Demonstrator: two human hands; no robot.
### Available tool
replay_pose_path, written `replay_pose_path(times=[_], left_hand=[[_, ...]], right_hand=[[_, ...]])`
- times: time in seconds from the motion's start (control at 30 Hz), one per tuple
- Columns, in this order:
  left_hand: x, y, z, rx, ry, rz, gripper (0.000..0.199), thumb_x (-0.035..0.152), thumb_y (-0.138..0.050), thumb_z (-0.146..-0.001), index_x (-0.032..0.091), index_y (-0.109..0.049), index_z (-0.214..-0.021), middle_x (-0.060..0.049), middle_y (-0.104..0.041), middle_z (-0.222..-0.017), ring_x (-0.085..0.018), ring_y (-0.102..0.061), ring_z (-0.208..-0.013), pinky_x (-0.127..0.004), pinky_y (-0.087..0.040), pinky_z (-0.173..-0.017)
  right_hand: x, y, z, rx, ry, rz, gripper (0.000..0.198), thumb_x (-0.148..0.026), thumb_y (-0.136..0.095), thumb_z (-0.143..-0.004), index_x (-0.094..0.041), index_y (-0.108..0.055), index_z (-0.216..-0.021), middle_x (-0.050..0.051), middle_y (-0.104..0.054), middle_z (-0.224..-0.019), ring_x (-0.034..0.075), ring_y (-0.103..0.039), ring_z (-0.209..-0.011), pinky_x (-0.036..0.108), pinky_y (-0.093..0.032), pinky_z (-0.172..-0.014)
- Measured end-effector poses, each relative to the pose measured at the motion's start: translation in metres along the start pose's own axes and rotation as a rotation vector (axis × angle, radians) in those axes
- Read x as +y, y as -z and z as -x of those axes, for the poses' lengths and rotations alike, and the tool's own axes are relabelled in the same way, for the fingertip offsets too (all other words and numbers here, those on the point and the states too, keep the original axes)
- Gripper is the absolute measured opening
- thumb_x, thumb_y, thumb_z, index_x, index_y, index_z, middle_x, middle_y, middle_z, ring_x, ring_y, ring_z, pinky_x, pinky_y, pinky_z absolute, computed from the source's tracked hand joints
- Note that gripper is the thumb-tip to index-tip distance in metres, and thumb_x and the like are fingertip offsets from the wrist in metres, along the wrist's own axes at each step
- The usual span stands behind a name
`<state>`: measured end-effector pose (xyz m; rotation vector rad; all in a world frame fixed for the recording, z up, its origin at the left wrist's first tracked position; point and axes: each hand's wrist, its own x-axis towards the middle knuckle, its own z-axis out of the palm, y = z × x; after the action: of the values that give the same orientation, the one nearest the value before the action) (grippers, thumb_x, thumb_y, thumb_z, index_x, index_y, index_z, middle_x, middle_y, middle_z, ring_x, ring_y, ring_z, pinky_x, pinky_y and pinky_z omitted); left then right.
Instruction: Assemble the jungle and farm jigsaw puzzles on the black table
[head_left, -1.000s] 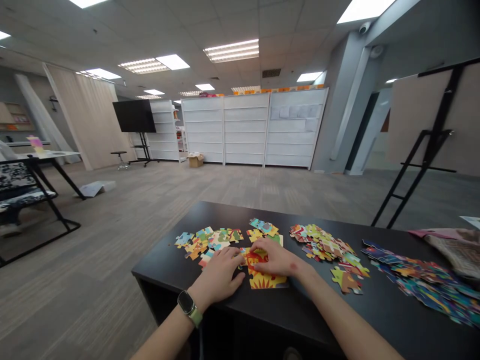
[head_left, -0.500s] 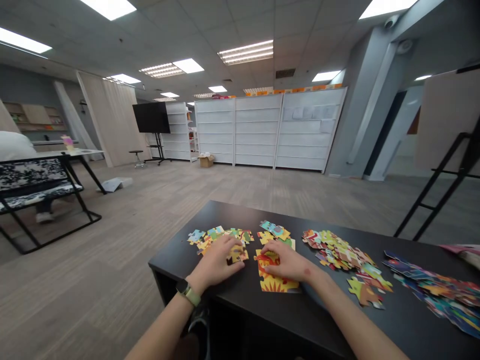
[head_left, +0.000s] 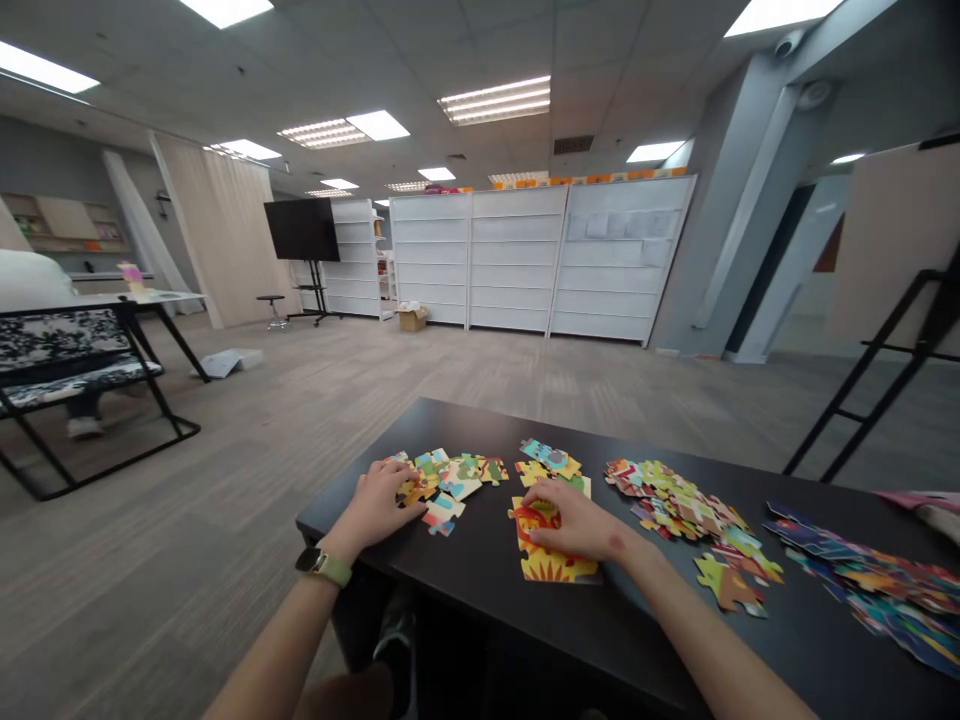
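The two hands are well apart over the dark bench [head_left: 472, 565]. The left hand [head_left: 379, 505], with a watch [head_left: 309, 560] at its wrist, is at the left end of the left pile [head_left: 461, 478] of puzzle pieces, fingers bent over them; whether it pinches one I cannot tell, as the hand itself hides the fingertips. A pale piece [head_left: 442, 510] with blue and red on it lies at the near side of that pile. The right hand [head_left: 566, 520] rests on the lion section [head_left: 555, 568], thumb and fingers spread apart over it (the lion's orange face shows between them). Just beyond lie yellow pieces [head_left: 531, 472] and a blue piece [head_left: 550, 457]. Right of that hand is the right pile [head_left: 682, 503], mostly green and red, with a green-and-brown piece [head_left: 727, 583] at its near end. Farther right, the dark pile [head_left: 877, 570] spreads toward the picture's edge.
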<state>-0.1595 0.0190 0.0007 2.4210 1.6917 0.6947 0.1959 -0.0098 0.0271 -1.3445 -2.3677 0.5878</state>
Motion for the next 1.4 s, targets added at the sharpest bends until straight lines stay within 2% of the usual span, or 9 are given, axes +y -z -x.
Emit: replay_pose_path(times=[0.27, 0.4, 0.5, 0.67, 0.8, 0.93, 1.03, 1.17, 1.4], left_hand=[[0.000, 0.004, 0.005, -0.061, -0.059, 0.156, 0.036, 0.029, -0.066, -0.080, 0.022, -0.069, -0.115, -0.011, -0.063, -0.130, -0.032, -0.052, -0.128, -0.047, -0.037, -0.110], [-0.002, 0.008, 0.007, -0.059, -0.072, 0.288, 0.043, 0.020, -0.066, -0.072, 0.020, -0.065, -0.116, -0.008, -0.065, -0.122, -0.028, -0.059, -0.115, -0.041, -0.045, -0.103], [-0.004, 0.014, 0.012, -0.103, -0.076, 0.361, 0.054, 0.019, -0.067, -0.069, 0.022, -0.061, -0.122, -0.006, -0.061, -0.128, -0.025, -0.060, -0.108, -0.036, -0.050, -0.095], [-0.006, 0.022, 0.013, -0.065, -0.110, 0.435, 0.060, 0.020, -0.064, -0.072, 0.024, -0.054, -0.131, -0.008, -0.054, -0.133, -0.025, -0.055, -0.117, -0.033, -0.051, -0.089], [-0.021, 0.026, 0.008, 0.059, -0.118, 0.358, 0.057, 0.018, -0.059, -0.072, 0.023, -0.056, -0.129, -0.006, -0.057, -0.124, -0.025, -0.054, -0.117, -0.036, -0.049, -0.094], [-0.052, 0.021, 0.001, 0.229, -0.028, 0.171, 0.051, 0.016, -0.057, -0.069, 0.020, -0.063, -0.120, -0.007, -0.059, -0.118, -0.027, -0.055, -0.113, -0.042, -0.044, -0.102], [-0.064, 0.012, -0.004, 0.174, 0.023, 0.071, 0.053, 0.018, -0.059, -0.070, 0.021, -0.063, -0.123, -0.009, -0.059, -0.128, -0.031, -0.052, -0.119, -0.046, -0.039, -0.105], [-0.059, 0.004, -0.009, 0.061, 0.088, 0.035, 0.052, 0.035, -0.062, -0.080, 0.027, -0.061, -0.131, -0.008, -0.062, -0.133, -0.036, -0.050, -0.124, -0.051, -0.039, -0.102], [-0.061, 0.011, -0.006, 0.083, 0.033, 0.170, 0.052, 0.040, -0.065, -0.080, 0.021, -0.061, -0.128, -0.008, -0.067, -0.124, -0.029, -0.061, -0.114, -0.041, -0.046, -0.099]], right_hand=[[0.003, 0.000, -0.001, -0.008, 0.005, -0.012, 0.038, -0.037, -0.073, -0.076, -0.021, -0.067, -0.110, 0.010, -0.065, -0.118, 0.029, -0.058, -0.113, 0.044, -0.042, -0.102], [0.007, -0.002, -0.001, 0.007, 0.010, -0.031, 0.039, -0.037, -0.074, -0.076, -0.021, -0.067, -0.111, 0.010, -0.065, -0.119, 0.029, -0.058, -0.115, 0.044, -0.042, -0.103], [0.007, -0.002, -0.001, 0.011, -0.001, -0.038, 0.037, -0.035, -0.073, -0.077, -0.022, -0.067, -0.111, 0.010, -0.065, -0.120, 0.029, -0.058, -0.116, 0.044, -0.042, -0.103], [0.005, 0.000, -0.002, -0.001, 0.003, -0.020, 0.037, -0.035, -0.073, -0.076, -0.021, -0.067, -0.110, 0.010, -0.066, -0.119, 0.029, -0.059, -0.114, 0.045, -0.042, -0.103], [0.005, 0.000, -0.002, 0.000, 0.002, -0.024, 0.037, -0.037, -0.072, -0.076, -0.022, -0.068, -0.110, 0.009, -0.067, -0.118, 0.029, -0.059, -0.113, 0.045, -0.043, -0.102], [0.006, -0.001, -0.002, 0.002, -0.002, -0.020, 0.038, -0.037, -0.072, -0.075, -0.022, -0.068, -0.110, 0.009, -0.067, -0.119, 0.030, -0.059, -0.114, 0.045, -0.042, -0.103], [0.005, -0.001, -0.003, 0.003, -0.008, -0.017, 0.037, -0.035, -0.072, -0.076, -0.022, -0.068, -0.110, 0.009, -0.067, -0.118, 0.029, -0.059, -0.114, 0.045, -0.042, -0.103], [0.004, 0.000, -0.003, -0.001, -0.005, -0.011, 0.036, -0.035, -0.073, -0.076, -0.022, -0.068, -0.109, 0.009, -0.067, -0.119, 0.030, -0.059, -0.115, 0.046, -0.042, -0.103], [0.006, 0.000, -0.003, -0.003, 0.009, -0.015, 0.036, -0.036, -0.072, -0.077, -0.022, -0.067, -0.109, 0.009, -0.066, -0.119, 0.029, -0.059, -0.114, 0.046, -0.042, -0.103]])
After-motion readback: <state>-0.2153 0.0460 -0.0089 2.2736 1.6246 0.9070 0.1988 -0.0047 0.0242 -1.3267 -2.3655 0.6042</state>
